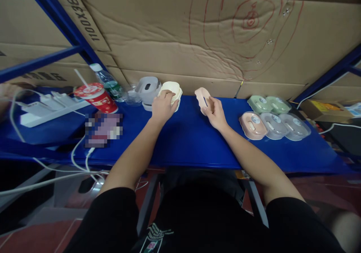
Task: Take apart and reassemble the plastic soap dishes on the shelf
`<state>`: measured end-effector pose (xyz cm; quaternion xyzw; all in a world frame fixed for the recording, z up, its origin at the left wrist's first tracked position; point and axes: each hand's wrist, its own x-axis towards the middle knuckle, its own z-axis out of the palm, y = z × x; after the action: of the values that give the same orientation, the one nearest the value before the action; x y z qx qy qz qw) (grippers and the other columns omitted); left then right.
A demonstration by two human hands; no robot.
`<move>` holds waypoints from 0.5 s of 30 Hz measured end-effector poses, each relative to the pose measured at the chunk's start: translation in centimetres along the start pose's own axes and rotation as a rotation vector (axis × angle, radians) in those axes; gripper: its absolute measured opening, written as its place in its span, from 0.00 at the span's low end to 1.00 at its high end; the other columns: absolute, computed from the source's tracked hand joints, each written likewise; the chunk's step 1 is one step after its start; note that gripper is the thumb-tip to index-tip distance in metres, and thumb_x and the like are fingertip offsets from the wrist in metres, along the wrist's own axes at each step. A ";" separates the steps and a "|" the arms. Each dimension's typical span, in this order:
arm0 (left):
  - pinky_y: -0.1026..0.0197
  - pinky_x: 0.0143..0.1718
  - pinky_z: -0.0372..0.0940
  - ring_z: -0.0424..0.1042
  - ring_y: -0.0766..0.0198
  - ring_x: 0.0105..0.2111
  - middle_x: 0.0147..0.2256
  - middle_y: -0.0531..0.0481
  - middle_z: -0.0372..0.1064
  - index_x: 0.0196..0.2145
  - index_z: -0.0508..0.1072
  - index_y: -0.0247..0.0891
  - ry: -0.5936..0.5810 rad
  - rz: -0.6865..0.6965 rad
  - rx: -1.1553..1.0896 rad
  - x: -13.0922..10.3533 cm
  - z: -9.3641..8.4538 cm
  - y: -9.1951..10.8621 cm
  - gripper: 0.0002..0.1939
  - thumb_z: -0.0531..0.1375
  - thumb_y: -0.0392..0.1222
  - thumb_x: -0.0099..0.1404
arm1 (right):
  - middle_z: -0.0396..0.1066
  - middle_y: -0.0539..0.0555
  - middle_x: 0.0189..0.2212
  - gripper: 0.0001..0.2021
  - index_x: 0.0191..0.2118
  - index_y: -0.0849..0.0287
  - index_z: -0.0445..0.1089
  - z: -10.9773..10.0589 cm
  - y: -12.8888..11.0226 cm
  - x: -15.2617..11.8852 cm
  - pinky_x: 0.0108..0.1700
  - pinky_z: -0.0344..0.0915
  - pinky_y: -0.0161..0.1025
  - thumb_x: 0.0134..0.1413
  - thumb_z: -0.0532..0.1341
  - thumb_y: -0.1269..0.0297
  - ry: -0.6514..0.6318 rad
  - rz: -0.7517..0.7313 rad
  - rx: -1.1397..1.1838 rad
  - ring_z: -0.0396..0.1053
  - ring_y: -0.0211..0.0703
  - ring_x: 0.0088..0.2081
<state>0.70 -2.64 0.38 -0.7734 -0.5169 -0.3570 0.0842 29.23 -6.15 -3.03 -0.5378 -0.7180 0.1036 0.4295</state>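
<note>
The right hand [216, 116] has its fingers clamped on a pink box [202, 95], thumb on the slotted face, and holds it tilted. The left hand [163, 108] lies over a cream stack [170, 86], its fingers curled on top and its thumb by the right edge; whether they grip it I cannot tell. Just left of those fingers is a grey stack [147, 84], with clear plastic [132, 98] beside it; farther left are a bottle [113, 87], a red cup [97, 98] and a white power strip [50, 112]. Well to the right of the right-hand fingers sit two green boxes [258, 103], another pink box [253, 125] and two grey boxes [273, 125], on the blue table [191, 144].
</note>
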 end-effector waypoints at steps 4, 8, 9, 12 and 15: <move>0.51 0.50 0.70 0.77 0.48 0.51 0.51 0.39 0.78 0.53 0.77 0.41 -0.130 0.163 -0.181 -1.2 0.3 2.6 0.17 0.62 0.52 0.73 | 0.60 0.66 0.70 0.39 0.75 0.50 0.53 -0.1 -0.7 -0.2 0.72 0.58 0.68 0.69 0.48 0.31 -0.004 -0.060 0.067 0.58 0.63 0.72; 0.56 0.37 0.68 0.74 0.57 0.36 0.40 0.44 0.76 0.46 0.76 0.40 -0.233 0.323 -0.416 -2.5 1.2 5.3 0.19 0.64 0.59 0.72 | 0.50 0.64 0.76 0.43 0.79 0.48 0.44 0.0 -2.3 -1.0 0.76 0.52 0.67 0.69 0.43 0.29 -0.091 -0.214 0.112 0.47 0.61 0.78; 0.57 0.34 0.66 0.71 0.59 0.32 0.37 0.45 0.74 0.43 0.74 0.40 -0.209 0.337 -0.472 -2.6 1.5 5.6 0.20 0.64 0.61 0.71 | 0.47 0.62 0.77 0.44 0.80 0.47 0.42 0.1 -2.7 -1.2 0.77 0.50 0.67 0.69 0.41 0.28 -0.129 -0.233 0.108 0.44 0.60 0.79; 0.59 0.29 0.61 0.63 0.64 0.26 0.34 0.48 0.70 0.39 0.71 0.41 -0.089 0.344 -0.585 -2.7 2.0 6.1 0.20 0.63 0.61 0.73 | 0.38 0.56 0.81 0.47 0.81 0.44 0.37 0.1 -3.4 -1.6 0.79 0.45 0.65 0.66 0.35 0.24 -0.237 -0.295 0.120 0.38 0.58 0.80; 0.60 0.31 0.62 0.63 0.64 0.27 0.33 0.49 0.69 0.37 0.68 0.41 0.063 0.305 -0.549 -2.2 2.0 5.4 0.17 0.58 0.56 0.77 | 0.30 0.52 0.82 0.52 0.82 0.43 0.31 0.1 -3.2 -1.6 0.79 0.42 0.66 0.60 0.34 0.20 -0.312 -0.400 0.154 0.32 0.62 0.81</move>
<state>5.84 -5.75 -1.20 -0.8244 -0.2764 -0.4904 -0.0591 27.00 -8.78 -1.94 -0.3284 -0.8576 0.1524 0.3653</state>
